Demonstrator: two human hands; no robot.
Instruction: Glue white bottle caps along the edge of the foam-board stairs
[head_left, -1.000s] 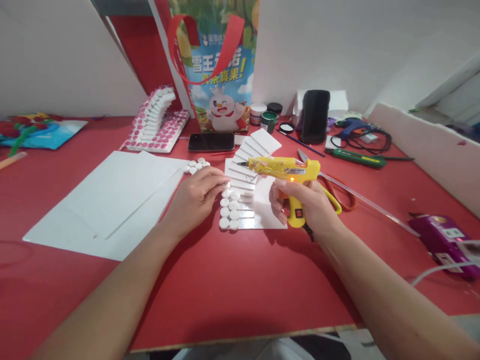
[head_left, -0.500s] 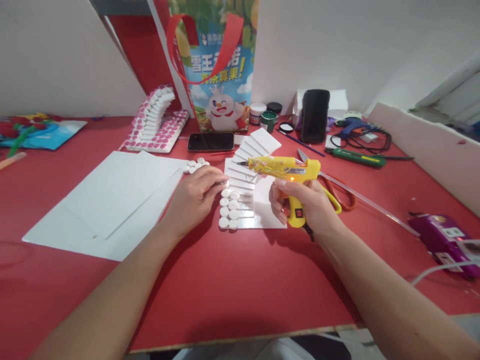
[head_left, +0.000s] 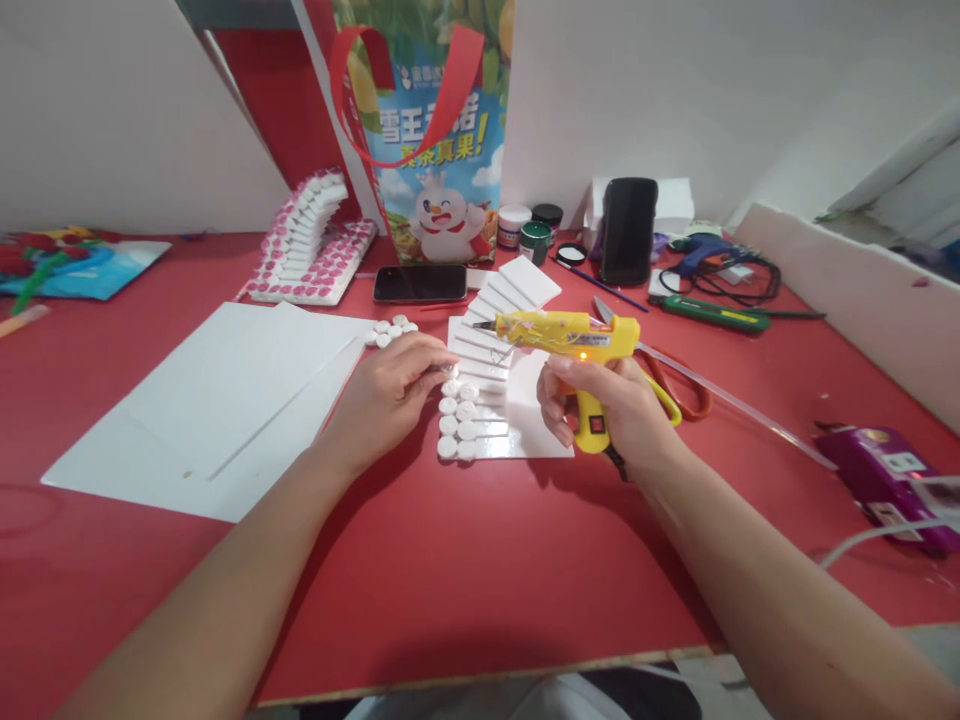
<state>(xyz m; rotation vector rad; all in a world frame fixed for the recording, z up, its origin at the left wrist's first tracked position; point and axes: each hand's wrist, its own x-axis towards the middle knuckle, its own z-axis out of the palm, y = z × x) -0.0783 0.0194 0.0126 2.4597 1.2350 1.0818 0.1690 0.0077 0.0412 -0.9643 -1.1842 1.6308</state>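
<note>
My right hand [head_left: 600, 405] is wrapped round the handle of a yellow hot glue gun [head_left: 566, 332], its small light lit and its nozzle pointing left above a fan of white foam-board steps [head_left: 491, 335]. The steps stand on a white base board [head_left: 536, 420]. Two columns of white round discs [head_left: 457, 430] line the base's left edge. At the top of these columns my left hand [head_left: 394, 390] pinches a small white disc [head_left: 450, 372], mostly hidden by the fingers. Behind that hand lies a cluster of loose white discs [head_left: 390, 330].
White sheets [head_left: 202, 400] lie on the left of the red table [head_left: 465, 580]. At the back stand a pink-and-white stair model [head_left: 311, 245], a phone [head_left: 420, 283], a bag [head_left: 442, 130], paint jars [head_left: 534, 240] and an upright black phone [head_left: 628, 230]. Scissors [head_left: 686, 385] rest beyond my right hand.
Almost nothing differs. The whole view has shifted very slightly to the left; both hands keep their holds, and the glue gun stays over the steps.
</note>
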